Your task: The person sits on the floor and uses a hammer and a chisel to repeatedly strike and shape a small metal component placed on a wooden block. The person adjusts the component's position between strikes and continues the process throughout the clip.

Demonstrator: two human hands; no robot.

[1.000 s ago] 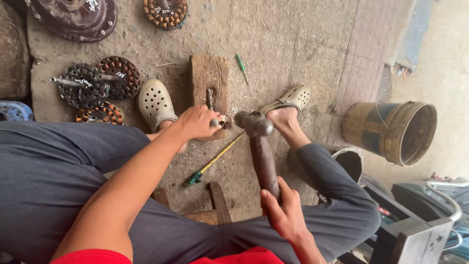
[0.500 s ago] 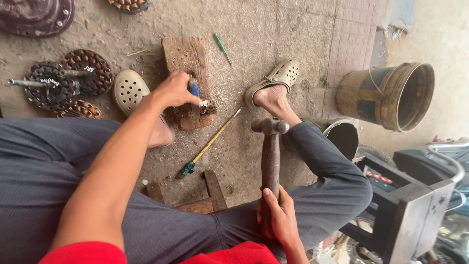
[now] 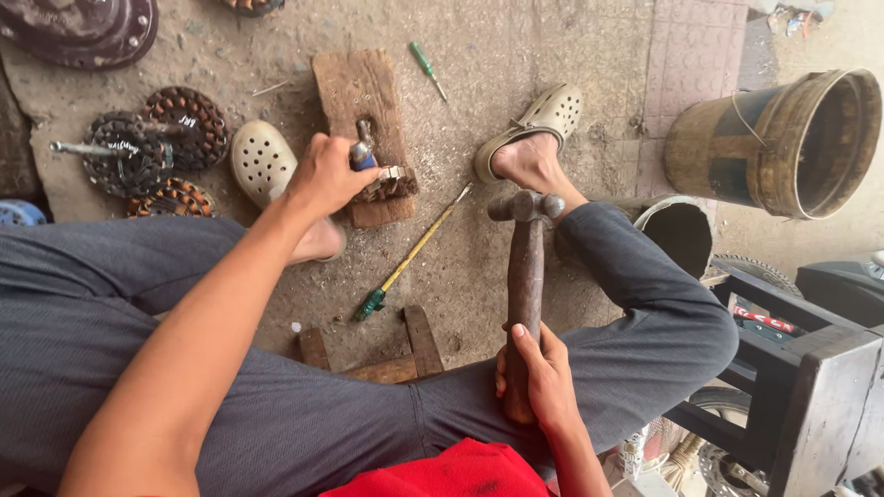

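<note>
My left hand (image 3: pixel 327 175) grips a short blue-handled metal punch (image 3: pixel 362 152), holding it upright on a small ribbed metal part (image 3: pixel 391 182) that lies on a worn wooden block (image 3: pixel 354 87). My right hand (image 3: pixel 539 382) holds the wooden handle of a hammer (image 3: pixel 525 267). Its steel head (image 3: pixel 525 205) is raised to the right of the block, near my right foot. I sit low with both knees spread, in grey trousers.
A yellow-shafted screwdriver (image 3: pixel 410 253) with a green handle lies beside the block; a smaller green screwdriver (image 3: pixel 428 69) lies beyond it. Copper-wound stator rings (image 3: pixel 152 143) sit at the left. A rusty bucket (image 3: pixel 783 138) stands at the right, dark machine parts (image 3: pixel 810 368) below it.
The hammer has drawn back from the block toward me and to the right. My left hand has stayed on the punch at the block.
</note>
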